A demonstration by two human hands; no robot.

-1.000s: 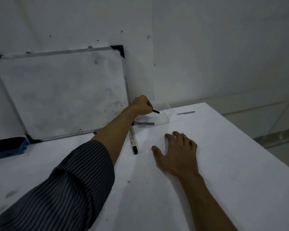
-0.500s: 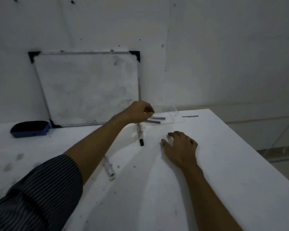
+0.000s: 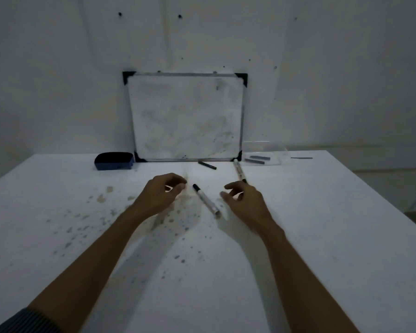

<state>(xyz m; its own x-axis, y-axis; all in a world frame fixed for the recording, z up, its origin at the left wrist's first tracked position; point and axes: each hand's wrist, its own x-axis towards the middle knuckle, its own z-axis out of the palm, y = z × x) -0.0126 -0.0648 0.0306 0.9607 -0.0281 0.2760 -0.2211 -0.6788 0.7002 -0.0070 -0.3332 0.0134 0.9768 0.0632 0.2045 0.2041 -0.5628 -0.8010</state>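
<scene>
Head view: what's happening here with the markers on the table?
A person's left hand and right hand are poised on either side of a marker lying on the white table, fingers loosely curled, holding nothing. A second marker and a short black piece lie nearer the whiteboard, which leans on the wall.
</scene>
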